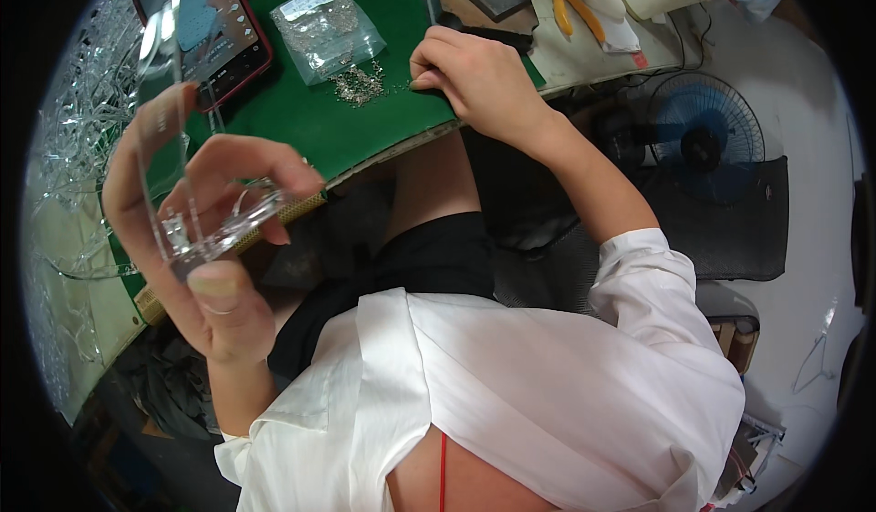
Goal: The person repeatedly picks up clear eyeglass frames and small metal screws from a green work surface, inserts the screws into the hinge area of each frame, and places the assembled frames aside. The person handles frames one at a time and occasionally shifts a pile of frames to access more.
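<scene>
- Left hand [217, 297], 9 o'clock — half-curled, thumb and fingers around clear plastic frame [245, 227].
- Frame: glossy, see-through, angular, long thin arm pointing toward 11.
- Right hand [488, 83], just past 12 — fingers curled, tips down at smooth green mat [292, 133]; can't tell if gripping anything.
- Tiny shiny metal bits [359, 86], 11 o'clock, loose heap beside crinkly clear bag [351, 42].

The left grip [182, 297] is raised, fingers curled, thumb opposite them; the right grip [484, 78] reaches forward, elbow bent, back of the hand up, thumb near the bent forefinger.
</scene>
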`<state>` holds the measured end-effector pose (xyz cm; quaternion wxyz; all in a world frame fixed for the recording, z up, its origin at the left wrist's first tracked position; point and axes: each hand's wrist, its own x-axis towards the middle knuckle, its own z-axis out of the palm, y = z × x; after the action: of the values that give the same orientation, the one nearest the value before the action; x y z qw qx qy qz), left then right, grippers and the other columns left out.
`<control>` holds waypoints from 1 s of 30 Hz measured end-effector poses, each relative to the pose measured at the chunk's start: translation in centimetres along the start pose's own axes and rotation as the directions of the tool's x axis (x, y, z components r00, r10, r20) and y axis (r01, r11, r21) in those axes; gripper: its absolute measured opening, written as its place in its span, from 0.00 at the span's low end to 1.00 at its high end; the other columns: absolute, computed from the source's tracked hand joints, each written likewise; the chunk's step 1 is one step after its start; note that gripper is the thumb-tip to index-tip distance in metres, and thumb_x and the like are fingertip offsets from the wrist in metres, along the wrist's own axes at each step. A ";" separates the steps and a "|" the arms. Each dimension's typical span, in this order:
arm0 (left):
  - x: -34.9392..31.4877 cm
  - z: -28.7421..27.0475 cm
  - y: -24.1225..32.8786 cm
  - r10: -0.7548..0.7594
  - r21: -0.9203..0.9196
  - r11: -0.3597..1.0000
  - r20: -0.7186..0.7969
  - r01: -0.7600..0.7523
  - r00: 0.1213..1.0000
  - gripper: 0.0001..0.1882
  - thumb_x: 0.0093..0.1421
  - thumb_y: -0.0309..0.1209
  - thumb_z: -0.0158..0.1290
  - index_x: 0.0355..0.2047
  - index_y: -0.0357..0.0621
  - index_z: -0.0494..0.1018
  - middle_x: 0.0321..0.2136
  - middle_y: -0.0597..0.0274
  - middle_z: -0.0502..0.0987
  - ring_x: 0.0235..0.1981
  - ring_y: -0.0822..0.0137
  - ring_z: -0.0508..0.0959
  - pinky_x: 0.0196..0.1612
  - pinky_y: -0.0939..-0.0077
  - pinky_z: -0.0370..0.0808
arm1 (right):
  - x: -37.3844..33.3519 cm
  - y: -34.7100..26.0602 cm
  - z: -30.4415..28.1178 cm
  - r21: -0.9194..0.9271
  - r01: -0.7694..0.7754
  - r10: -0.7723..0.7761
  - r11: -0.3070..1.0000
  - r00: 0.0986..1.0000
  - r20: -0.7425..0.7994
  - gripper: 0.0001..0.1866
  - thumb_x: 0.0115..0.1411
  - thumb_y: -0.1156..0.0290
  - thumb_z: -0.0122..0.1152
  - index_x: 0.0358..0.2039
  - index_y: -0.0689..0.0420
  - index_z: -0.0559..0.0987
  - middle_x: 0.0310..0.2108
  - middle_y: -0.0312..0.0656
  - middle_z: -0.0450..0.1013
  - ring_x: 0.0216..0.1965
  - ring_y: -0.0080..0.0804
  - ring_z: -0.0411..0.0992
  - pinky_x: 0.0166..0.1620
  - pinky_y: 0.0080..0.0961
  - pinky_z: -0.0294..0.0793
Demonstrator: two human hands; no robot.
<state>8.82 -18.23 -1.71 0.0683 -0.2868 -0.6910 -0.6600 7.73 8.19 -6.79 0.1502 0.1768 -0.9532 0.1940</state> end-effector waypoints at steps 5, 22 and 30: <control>1.3 3.2 -0.3 -0.012 -0.166 0.985 0.157 0.038 0.988 0.42 0.58 0.58 0.47 0.61 0.40 0.50 0.31 0.54 0.75 0.28 0.69 0.77 0.22 0.87 0.67 | 0.9 -0.7 -3.9 0.425 0.043 -0.005 0.904 0.996 -0.090 0.04 0.55 0.74 0.56 0.28 0.61 0.72 0.26 0.40 0.67 0.28 0.32 0.67 0.33 0.24 0.66; 2.1 6.1 -0.6 -0.075 -0.147 0.979 0.388 0.141 0.919 0.37 0.61 0.42 0.52 0.62 0.37 0.49 0.41 0.49 0.75 0.36 0.66 0.78 0.41 0.74 0.74 | 2.2 -5.0 -8.5 0.303 0.446 -0.367 0.842 0.886 -0.283 0.06 0.46 0.77 0.63 0.25 0.62 0.75 0.25 0.41 0.68 0.26 0.29 0.64 0.30 0.21 0.62; 2.4 6.0 -0.8 0.024 -0.001 1.000 0.360 -0.025 0.933 0.34 0.61 0.36 0.51 0.61 0.37 0.50 0.40 0.47 0.76 0.37 0.62 0.80 0.42 0.73 0.74 | 1.8 -5.2 -8.3 0.387 0.339 -0.234 0.858 0.927 -0.294 0.07 0.44 0.78 0.67 0.25 0.61 0.78 0.26 0.39 0.71 0.28 0.29 0.71 0.30 0.20 0.71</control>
<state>8.20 -11.77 -1.98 -0.0508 -0.4114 -0.6893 -0.5942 9.96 6.70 2.79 0.2473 0.3219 -0.8243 0.3947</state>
